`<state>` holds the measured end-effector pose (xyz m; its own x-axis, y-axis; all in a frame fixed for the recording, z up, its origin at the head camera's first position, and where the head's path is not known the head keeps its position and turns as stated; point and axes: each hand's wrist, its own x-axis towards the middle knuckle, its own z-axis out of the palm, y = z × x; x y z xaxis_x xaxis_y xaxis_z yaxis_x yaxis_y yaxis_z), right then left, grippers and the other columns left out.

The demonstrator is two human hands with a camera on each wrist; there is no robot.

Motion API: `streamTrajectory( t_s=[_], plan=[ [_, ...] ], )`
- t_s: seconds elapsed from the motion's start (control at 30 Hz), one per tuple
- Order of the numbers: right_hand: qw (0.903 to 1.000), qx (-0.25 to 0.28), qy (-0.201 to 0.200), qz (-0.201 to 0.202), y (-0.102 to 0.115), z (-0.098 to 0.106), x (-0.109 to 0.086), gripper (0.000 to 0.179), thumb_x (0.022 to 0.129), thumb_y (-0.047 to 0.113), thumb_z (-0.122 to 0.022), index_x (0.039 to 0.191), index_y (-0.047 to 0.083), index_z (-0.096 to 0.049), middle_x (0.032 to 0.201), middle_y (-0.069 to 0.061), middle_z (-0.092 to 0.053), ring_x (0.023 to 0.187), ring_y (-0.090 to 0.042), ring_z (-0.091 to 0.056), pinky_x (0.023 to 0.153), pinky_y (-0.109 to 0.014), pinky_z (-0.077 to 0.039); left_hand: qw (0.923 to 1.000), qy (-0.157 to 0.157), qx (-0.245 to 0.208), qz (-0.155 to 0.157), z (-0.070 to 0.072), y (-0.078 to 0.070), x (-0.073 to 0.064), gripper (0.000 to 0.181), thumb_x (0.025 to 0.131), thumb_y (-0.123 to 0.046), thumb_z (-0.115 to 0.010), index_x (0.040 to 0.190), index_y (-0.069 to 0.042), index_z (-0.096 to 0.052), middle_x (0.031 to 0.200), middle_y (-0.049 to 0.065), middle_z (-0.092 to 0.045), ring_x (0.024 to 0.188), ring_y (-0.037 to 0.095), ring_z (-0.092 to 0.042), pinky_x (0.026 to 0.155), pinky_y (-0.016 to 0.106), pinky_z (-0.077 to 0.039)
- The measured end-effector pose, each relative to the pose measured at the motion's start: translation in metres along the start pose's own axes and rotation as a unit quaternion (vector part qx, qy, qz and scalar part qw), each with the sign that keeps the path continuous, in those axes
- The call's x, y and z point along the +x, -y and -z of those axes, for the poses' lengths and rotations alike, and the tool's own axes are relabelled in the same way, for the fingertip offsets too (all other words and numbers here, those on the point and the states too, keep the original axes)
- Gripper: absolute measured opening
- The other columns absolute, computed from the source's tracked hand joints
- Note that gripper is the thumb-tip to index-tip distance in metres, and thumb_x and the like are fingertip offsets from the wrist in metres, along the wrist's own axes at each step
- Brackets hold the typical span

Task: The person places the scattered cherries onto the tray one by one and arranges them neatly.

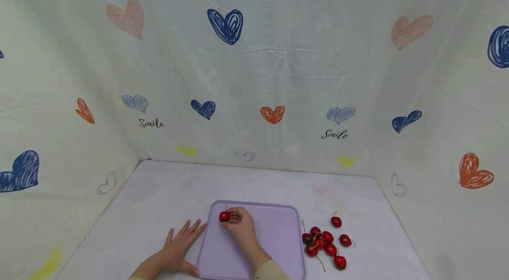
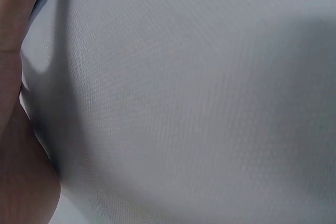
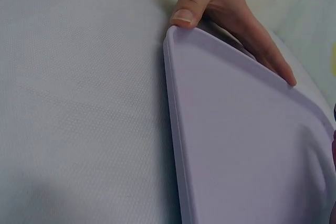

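A flat lilac tray (image 1: 276, 236) with a low rim lies on the table. Over its far left corner, my right hand (image 1: 241, 228) pinches a red cherry (image 1: 224, 216) by thumb and fingers; I cannot tell whether the cherry touches the tray. My left hand (image 1: 178, 248) lies at the tray's left side with fingers spread and straight. In the right wrist view, that left hand (image 3: 218, 3) has its thumb and a fingertip against the rim. The left wrist view catches only part of the left hand (image 2: 21, 171) at its edge.
To the tray's right lies a loose group of several red cherries (image 1: 319, 243) with green stems. Two more, a farther cherry (image 1: 336, 221) and a right-hand cherry (image 1: 345, 240), sit slightly apart. A white cloth (image 1: 167, 191) covers the table, and a heart-printed curtain (image 1: 254, 72) surrounds it.
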<state>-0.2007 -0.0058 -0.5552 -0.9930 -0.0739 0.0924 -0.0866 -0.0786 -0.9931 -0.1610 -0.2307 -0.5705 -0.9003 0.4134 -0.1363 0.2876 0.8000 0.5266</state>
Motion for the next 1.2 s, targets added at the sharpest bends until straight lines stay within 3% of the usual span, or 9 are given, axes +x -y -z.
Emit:
streamTrajectory(
  t_s=[0.2, 0.37, 0.6, 0.9, 1.07, 1.2],
  plan=[
    [0.9998, 0.006, -0.01, -0.015, -0.034, -0.011, 0.012, 0.031, 0.069, -0.019, -0.073, 0.099, -0.012, -0.065, 0.086, -0.02, -0.069, 0.08, -0.027, -0.069, 0.07, -0.02, -0.054, 1.0, -0.002, 0.007, 0.0, -0.002, 0.001, -0.002, 0.121, 0.054, -0.065, -0.083, 0.151, -0.013, -0.034, 0.156, 0.021, -0.027, 0.14, 0.052, -0.014, 0.094, 0.082, -0.001],
    [0.9988, -0.037, -0.029, -0.016, -0.042, -0.016, 0.014, 0.031, 0.068, -0.011, -0.08, 0.096, -0.003, -0.069, 0.07, -0.001, -0.063, 0.065, -0.01, -0.06, 0.059, -0.019, -0.05, 0.9995, -0.02, 0.008, -0.022, -0.005, 0.007, -0.002, 0.121, 0.052, -0.066, -0.083, 0.151, -0.016, -0.034, 0.154, 0.023, -0.03, 0.138, 0.055, -0.017, 0.093, 0.083, -0.002],
    [0.9947, -0.096, -0.037, -0.005, -0.044, -0.016, 0.013, 0.031, 0.065, -0.006, -0.083, 0.092, 0.005, -0.072, 0.06, 0.008, -0.046, 0.055, -0.003, -0.044, 0.048, -0.018, -0.037, 0.9992, -0.031, 0.007, -0.024, -0.011, 0.012, -0.001, 0.12, 0.051, -0.071, -0.079, 0.152, -0.027, -0.032, 0.155, 0.02, -0.03, 0.14, 0.051, -0.017, 0.095, 0.081, -0.002],
    [0.9878, -0.151, -0.037, -0.001, -0.045, -0.018, 0.011, 0.033, 0.064, -0.002, -0.085, 0.091, 0.011, -0.072, 0.061, 0.01, -0.045, 0.056, -0.002, -0.043, 0.049, -0.019, -0.038, 0.9996, -0.021, 0.009, -0.016, -0.012, 0.012, 0.001, 0.121, 0.052, -0.072, -0.078, 0.154, -0.029, -0.029, 0.156, 0.02, -0.028, 0.141, 0.051, -0.014, 0.096, 0.08, -0.001],
    [0.986, -0.162, -0.038, 0.005, -0.043, -0.02, 0.011, 0.033, 0.064, -0.003, -0.085, 0.091, 0.01, -0.071, 0.063, 0.009, -0.047, 0.056, -0.001, -0.043, 0.05, -0.019, -0.039, 0.9987, -0.04, 0.02, -0.026, -0.016, 0.017, 0.001, 0.12, 0.051, -0.074, -0.077, 0.154, -0.034, -0.028, 0.155, 0.019, -0.03, 0.14, 0.05, -0.017, 0.096, 0.081, -0.003],
    [0.9838, -0.175, -0.036, 0.01, -0.043, -0.02, 0.013, 0.032, 0.064, -0.002, -0.086, 0.09, 0.01, -0.071, 0.063, 0.008, -0.047, 0.056, -0.001, -0.043, 0.05, -0.019, -0.039, 0.9977, -0.053, 0.022, -0.037, -0.017, 0.018, 0.001, 0.121, 0.05, -0.074, -0.077, 0.153, -0.028, -0.031, 0.154, 0.019, -0.031, 0.139, 0.052, -0.019, 0.095, 0.081, -0.004]
  ],
)
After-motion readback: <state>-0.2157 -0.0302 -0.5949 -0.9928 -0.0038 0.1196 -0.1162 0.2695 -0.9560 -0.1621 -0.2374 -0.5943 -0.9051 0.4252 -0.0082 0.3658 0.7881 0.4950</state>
